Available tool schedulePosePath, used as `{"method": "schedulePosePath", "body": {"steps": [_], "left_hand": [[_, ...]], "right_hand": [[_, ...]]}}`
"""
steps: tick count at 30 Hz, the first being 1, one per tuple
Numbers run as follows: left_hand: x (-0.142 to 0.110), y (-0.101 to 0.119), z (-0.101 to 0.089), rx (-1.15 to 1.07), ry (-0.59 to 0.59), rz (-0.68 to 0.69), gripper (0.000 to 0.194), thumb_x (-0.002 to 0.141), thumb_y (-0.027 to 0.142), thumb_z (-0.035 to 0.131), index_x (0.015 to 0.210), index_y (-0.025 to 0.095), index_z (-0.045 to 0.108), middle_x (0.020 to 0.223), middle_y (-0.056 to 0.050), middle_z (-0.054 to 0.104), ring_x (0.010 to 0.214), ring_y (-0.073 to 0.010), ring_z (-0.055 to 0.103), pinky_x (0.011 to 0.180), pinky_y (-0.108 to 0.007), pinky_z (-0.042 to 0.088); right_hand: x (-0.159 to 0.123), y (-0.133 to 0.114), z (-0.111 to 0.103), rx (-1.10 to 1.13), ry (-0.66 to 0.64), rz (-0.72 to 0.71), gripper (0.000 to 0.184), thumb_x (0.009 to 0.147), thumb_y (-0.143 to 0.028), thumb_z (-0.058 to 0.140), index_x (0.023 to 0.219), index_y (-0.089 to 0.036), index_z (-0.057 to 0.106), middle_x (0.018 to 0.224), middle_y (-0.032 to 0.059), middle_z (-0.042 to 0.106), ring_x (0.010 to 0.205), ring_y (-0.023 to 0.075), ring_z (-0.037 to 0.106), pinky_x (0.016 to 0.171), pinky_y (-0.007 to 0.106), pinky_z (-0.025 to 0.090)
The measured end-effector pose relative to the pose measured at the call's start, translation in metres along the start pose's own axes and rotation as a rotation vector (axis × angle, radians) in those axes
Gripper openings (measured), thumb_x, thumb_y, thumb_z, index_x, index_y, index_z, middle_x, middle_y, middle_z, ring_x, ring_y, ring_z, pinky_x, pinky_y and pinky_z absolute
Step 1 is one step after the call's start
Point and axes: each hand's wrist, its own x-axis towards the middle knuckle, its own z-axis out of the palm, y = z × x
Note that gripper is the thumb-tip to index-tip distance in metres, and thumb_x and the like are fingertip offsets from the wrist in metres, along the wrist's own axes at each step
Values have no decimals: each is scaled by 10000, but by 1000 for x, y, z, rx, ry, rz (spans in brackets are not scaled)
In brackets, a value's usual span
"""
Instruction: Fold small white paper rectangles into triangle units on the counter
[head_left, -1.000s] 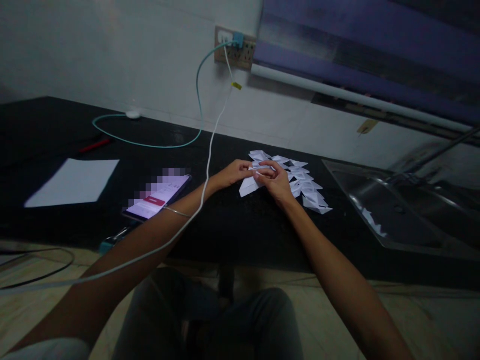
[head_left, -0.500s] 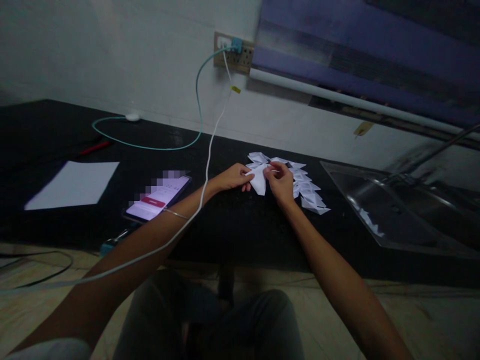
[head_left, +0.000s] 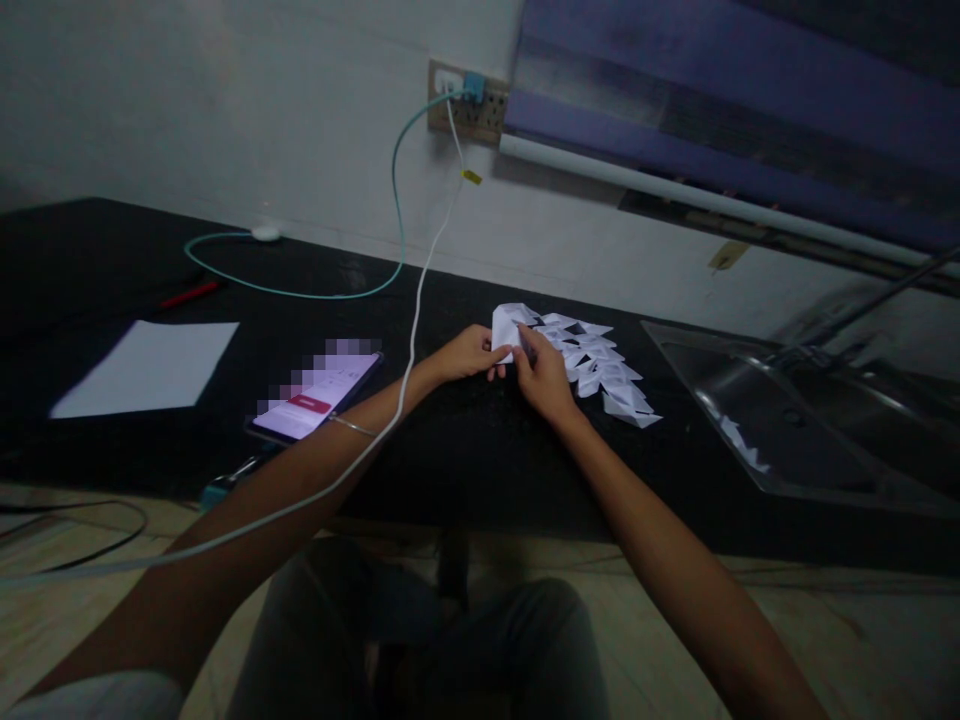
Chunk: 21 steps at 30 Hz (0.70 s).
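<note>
A small folded piece of white paper (head_left: 505,332) is held between my two hands above the black counter. My left hand (head_left: 472,354) pinches its lower left side, thumb on top. My right hand (head_left: 544,375) is closed on its right edge, fingers pressed against the paper. Just behind and to the right, several folded white paper pieces (head_left: 600,355) with pointed ends lie in overlapping rows; my right hand hides part of them.
A phone (head_left: 311,395) with a lit screen lies left of my left forearm. Farther left is a white paper sheet (head_left: 146,370), with a red pen-like object (head_left: 190,294) behind it. A white cable (head_left: 416,340) crosses my left arm. At right is a metal sink (head_left: 787,420).
The folded paper has turned in my hands and its pointed lower end no longer shows. My right hand has shifted left and slightly down, uncovering more of the paper rows.
</note>
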Motion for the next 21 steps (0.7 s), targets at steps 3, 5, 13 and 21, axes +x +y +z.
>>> {"method": "schedulePosePath", "body": {"steps": [3,5,13,21], "left_hand": [[1,-4,1,1,38,-2,406,954,425,688,697,112,671,586,-51,703,450,-76,598,492,-182,463],[2,-7,1,7,55,3,428,978,432,653,695,110,665,563,-46,693,426,-71,589,483,-179,452],[2,-9,2,11,80,-7,369,990,364,630,727,109,672,651,-55,731,444,-74,618,481,-181,442],[-1,-8,3,155,31,18,427,989,433,593,721,123,710,574,-33,679,438,-75,561,458,-187,386]], "right_hand": [[-1,-7,-1,-28,-14,-17,380,962,-272,508,1312,-207,643,1317,146,699,1286,322,610,1157,592,430],[-2,-11,-1,-57,-22,-14,376,941,-232,517,1295,-236,643,1315,128,693,1315,325,583,1176,607,405],[1,-12,-8,-96,95,-4,184,859,-221,599,1038,-228,637,1083,129,690,1078,309,613,998,531,499],[8,-2,-19,-60,53,58,97,840,-277,652,790,-241,577,766,23,622,723,210,551,749,401,493]]}}
